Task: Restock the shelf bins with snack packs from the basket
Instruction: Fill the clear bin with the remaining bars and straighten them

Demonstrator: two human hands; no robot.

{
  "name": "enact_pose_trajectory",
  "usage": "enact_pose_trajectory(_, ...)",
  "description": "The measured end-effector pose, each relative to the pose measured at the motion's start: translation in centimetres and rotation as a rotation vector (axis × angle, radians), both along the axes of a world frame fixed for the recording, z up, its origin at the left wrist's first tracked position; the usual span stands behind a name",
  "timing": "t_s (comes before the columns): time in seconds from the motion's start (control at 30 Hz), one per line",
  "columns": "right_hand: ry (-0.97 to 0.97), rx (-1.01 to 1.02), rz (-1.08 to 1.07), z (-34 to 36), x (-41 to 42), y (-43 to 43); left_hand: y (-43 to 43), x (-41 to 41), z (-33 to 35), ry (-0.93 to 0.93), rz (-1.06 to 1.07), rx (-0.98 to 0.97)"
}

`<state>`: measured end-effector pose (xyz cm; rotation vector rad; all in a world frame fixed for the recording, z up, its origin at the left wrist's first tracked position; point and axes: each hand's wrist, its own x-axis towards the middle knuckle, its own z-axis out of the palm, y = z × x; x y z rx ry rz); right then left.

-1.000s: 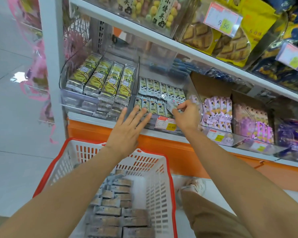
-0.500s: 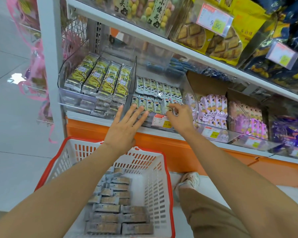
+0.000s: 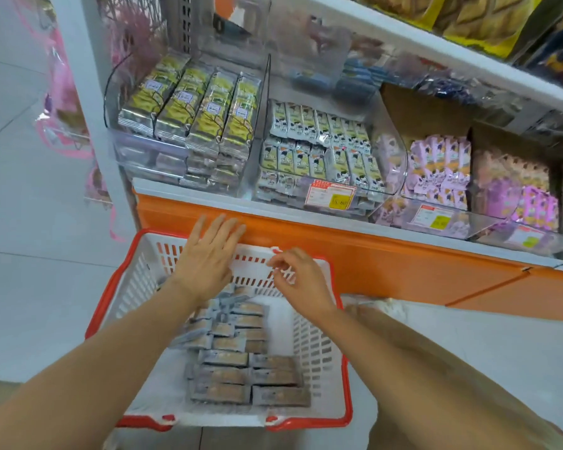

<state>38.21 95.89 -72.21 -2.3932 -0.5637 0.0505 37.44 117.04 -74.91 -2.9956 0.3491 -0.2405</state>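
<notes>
A white basket with a red rim stands on the floor below the shelf, holding several grey-and-brown snack packs. My left hand hovers flat, fingers straight, over the basket's far rim and holds nothing. Beside it, my right hand hangs over the far rim with loosely curled fingers, empty. Above, a clear shelf bin is filled with small white-and-green snack packs. The bin to its left holds long yellow-green packs.
An orange shelf base runs behind the basket. Purple and pink packs fill the bins to the right. Price tags hang on the bin fronts. An upper shelf overhangs. My knee is right of the basket.
Both hands have dropped from the middle bin down to the basket's far rim. The right hand has let go of the pack it was placing in the bin.
</notes>
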Motion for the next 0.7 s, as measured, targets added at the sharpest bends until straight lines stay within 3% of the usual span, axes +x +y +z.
enact_pose_trajectory(0.13, 0.215, -0.196, 0.074, -6.3, -1.5, 0.1, 0.9, 0.7, -2.6, 0.258, 0.11, 0.094)
enact_pose_trajectory(0.27, 0.384, -0.418, 0.154, -11.1, -3.0, 0.0, 1.0, 1.0, -5.8, 0.314, 0.18, 0.084)
enact_pose_trajectory(0.37, 0.538, -0.487, 0.162, -13.6, -3.3, -0.4, 1.0, 1.0, -7.9, 0.242, 0.177, -0.059)
enact_pose_trajectory(0.6, 0.756, -0.633, 0.179, -17.3, -3.5, -1.2, 1.1, 1.1, -9.8, 0.152, 0.154, -0.103)
enact_pose_trajectory(0.7, 0.751, -0.709, 0.249, -18.3, -3.5, -1.5, 1.1, 1.2, -10.4, 0.137, 0.164, -0.127)
